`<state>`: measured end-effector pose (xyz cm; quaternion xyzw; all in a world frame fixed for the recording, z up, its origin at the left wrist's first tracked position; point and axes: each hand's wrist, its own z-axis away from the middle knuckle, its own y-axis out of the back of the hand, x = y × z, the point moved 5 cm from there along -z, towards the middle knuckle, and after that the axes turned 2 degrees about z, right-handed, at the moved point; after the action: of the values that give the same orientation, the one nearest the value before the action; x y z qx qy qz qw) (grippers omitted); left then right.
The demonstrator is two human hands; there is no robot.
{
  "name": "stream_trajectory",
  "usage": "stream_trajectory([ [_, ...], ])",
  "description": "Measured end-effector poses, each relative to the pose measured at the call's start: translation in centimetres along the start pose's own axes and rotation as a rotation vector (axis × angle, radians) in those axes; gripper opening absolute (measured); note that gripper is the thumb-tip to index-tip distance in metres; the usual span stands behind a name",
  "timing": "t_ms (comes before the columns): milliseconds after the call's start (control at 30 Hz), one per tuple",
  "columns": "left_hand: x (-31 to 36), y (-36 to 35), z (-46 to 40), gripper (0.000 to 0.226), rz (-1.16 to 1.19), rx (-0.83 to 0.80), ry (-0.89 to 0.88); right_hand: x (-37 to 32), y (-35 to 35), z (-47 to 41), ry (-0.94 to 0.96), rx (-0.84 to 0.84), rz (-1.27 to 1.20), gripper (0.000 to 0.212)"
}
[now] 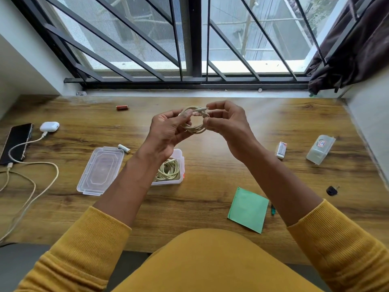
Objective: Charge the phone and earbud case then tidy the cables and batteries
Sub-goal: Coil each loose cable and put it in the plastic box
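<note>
You hold a coiled white cable (194, 121) up over the wooden desk (210, 165), both hands on it. Your left hand (168, 131) grips the coil's left side, fingers curled round the loops. Your right hand (227, 125) pinches the plug end at the top of the coil between thumb and forefinger, other fingers curled at the coil's right edge.

Below your left wrist sits a clear plastic box (177, 165) with a second coiled cable (168, 171) inside. Its lid (101, 170) lies flat just left of it. A white AA battery (124, 148) lies by the lid's far corner; a red battery (122, 107) lies farther back near the window sill.

Far left: phone (15, 142) lying flat, cable plugged in at its near end. White earbud case (49, 126) just right of the phone, plugged in too. Both charging cables (31, 175) trail off the desk's left edge.

Right side: small white box (281, 150), clear plastic case (320, 149), green paper square (248, 209), small black object (332, 190).
</note>
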<state>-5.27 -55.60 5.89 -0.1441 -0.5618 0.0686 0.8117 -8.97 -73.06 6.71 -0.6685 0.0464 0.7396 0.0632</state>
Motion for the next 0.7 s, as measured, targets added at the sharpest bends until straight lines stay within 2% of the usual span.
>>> stream_trajectory([
  [133, -0.6, 0.5, 0.1, 0.025, 0.085, -0.011, 0.045, 0.6, -0.4, 0.3, -0.065, -0.036, -0.054, 0.026],
  [233, -1.0, 0.7, 0.2, 0.015, 0.078, -0.016, 0.045, 0.5, -0.5, 0.6, -0.070, -0.065, -0.084, 0.017],
  [333, -1.0, 0.9, 0.4, 0.018, 0.069, -0.013, 0.038, 0.3, -0.7, 0.6, -0.055, -0.071, -0.100, 0.017],
  [533, -0.8, 1.3, 0.4, 0.024, 0.138, 0.011, 0.051, 0.4, -0.7, 0.4, -0.096, -0.056, -0.234, 0.031],
  [700, -1.2, 1.5, 0.4, 0.034, 0.157, 0.016, 0.048, 0.5, -0.6, 0.6, -0.079, -0.064, -0.285, 0.017],
])
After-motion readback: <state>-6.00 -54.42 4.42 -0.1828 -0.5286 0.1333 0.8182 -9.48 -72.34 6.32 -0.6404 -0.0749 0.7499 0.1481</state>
